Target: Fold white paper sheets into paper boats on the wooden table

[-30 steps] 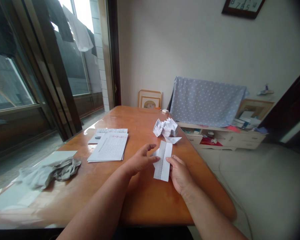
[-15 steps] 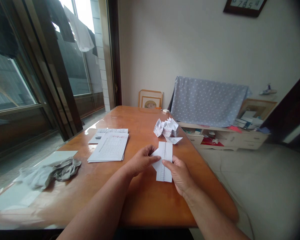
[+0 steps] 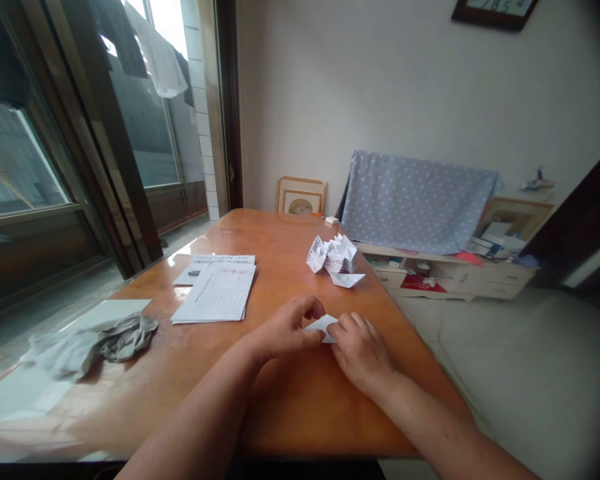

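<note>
Between my two hands, over the near part of the wooden table, is a small piece of folded white paper. My left hand pinches its left side between thumb and fingers. On its right side, my right hand grips it with curled fingers, which cover much of the paper. Just beyond my hands sits a cluster of folded paper pieces, with printed lines on them. One flat, boat-like folded piece lies at its near edge.
A stack of printed sheets lies to the left on the wooden table. Nearer left, a crumpled grey cloth rests on a pale sheet. A small white block stands at the far end. Past the right edge is a low white cabinet.
The paper, earlier a long strip with a crease down it, now shows as a much smaller folded shape. My right hand has turned over it, its fingers now on top.
</note>
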{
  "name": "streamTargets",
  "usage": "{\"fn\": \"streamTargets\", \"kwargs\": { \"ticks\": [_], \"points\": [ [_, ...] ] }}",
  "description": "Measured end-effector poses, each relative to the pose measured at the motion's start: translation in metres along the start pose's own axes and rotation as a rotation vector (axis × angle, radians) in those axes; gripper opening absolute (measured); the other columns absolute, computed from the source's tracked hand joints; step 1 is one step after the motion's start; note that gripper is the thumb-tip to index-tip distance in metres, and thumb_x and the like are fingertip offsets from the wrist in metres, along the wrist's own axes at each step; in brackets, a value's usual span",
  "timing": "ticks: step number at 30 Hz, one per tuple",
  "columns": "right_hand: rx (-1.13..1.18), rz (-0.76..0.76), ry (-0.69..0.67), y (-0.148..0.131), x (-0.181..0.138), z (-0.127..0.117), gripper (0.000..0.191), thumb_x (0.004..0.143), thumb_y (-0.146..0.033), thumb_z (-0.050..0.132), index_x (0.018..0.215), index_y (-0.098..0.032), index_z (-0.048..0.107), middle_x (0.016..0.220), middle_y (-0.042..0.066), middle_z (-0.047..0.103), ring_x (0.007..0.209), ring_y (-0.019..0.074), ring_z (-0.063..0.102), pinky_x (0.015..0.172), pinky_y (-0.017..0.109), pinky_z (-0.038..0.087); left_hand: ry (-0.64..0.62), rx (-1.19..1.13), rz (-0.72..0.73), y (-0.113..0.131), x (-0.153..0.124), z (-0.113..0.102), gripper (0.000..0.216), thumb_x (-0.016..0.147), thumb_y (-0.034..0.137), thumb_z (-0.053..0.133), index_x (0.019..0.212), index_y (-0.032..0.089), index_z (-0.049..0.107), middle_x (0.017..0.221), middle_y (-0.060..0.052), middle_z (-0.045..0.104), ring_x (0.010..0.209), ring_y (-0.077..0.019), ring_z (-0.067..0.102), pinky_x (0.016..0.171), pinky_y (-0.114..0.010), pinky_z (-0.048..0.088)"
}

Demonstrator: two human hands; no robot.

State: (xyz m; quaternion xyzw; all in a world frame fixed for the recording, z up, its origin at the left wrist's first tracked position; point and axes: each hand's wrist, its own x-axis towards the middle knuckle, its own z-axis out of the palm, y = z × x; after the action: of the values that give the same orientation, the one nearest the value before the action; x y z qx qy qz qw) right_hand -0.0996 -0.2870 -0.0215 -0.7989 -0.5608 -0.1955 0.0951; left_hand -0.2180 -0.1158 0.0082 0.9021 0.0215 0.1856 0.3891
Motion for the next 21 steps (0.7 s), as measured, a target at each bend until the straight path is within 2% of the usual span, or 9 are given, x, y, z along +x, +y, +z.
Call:
{"fn": "streamTargets", "kwargs": {
  "ticks": [3,6,12,17,21],
  "points": [
    [0.038,-0.027,-0.07,-0.002,-0.006,0.001,0.016,0.09,-0.014,0.054,0.093,-0.023,0.067,0.093,0.006,0.062,0.092,0.0235,0.051,0.081,0.035,0.036,-0.161,0.09,0.008,-0.004,-0.001,0.009,0.03,0.073,0.03,0.072,0.1,0.022,0.061,0.101,-0.004,0.064,0.088,-0.0204,0.058,0.075,-0.029,0.045],
    [0.104,-0.027,-0.137,0.001,-0.011,-0.004,0.017,0.092,-0.016,0.053,0.094,-0.023,0.068,0.094,0.005,0.062,0.091,0.0225,0.052,0.08,0.034,0.037,-0.209,0.183,-0.024,-0.009,-0.001,0.015,0.026,0.071,0.025,0.07,0.095,0.022,0.062,0.099,-0.004,0.063,0.083,-0.02,0.058,0.071,-0.029,0.043],
    [0.35,0.03,-0.182,0.022,-0.021,-0.014,0.019,0.092,-0.019,0.054,0.101,-0.025,0.069,0.098,0.004,0.064,0.094,0.021,0.056,0.084,0.032,0.042,-0.226,0.219,-0.052,-0.011,0.001,0.016,0.021,0.074,0.013,0.056,0.091,0.021,0.065,0.094,-0.004,0.064,0.078,-0.0182,0.059,0.069,-0.027,0.043],
    [0.594,0.118,-0.177,0.046,-0.021,-0.005,0.024,0.099,-0.032,0.047,0.092,-0.023,0.068,0.09,0.004,0.065,0.086,0.0194,0.06,0.077,0.031,0.044,-0.23,0.216,-0.067,-0.014,0.003,0.013,0.016,0.084,0.021,0.052,0.093,0.021,0.066,0.097,-0.005,0.066,0.084,-0.0198,0.062,0.076,-0.029,0.047],
    [0.647,0.22,-0.141,0.054,-0.019,0.01,0.023,0.096,-0.034,0.051,0.083,-0.023,0.065,0.085,0.002,0.065,0.081,0.0188,0.061,0.073,0.03,0.043,-0.201,0.236,-0.113,-0.019,0.003,0.014,0.018,0.087,0.023,0.05,0.096,0.021,0.065,0.101,-0.005,0.067,0.086,-0.0202,0.063,0.077,-0.03,0.048]
  ]
}}
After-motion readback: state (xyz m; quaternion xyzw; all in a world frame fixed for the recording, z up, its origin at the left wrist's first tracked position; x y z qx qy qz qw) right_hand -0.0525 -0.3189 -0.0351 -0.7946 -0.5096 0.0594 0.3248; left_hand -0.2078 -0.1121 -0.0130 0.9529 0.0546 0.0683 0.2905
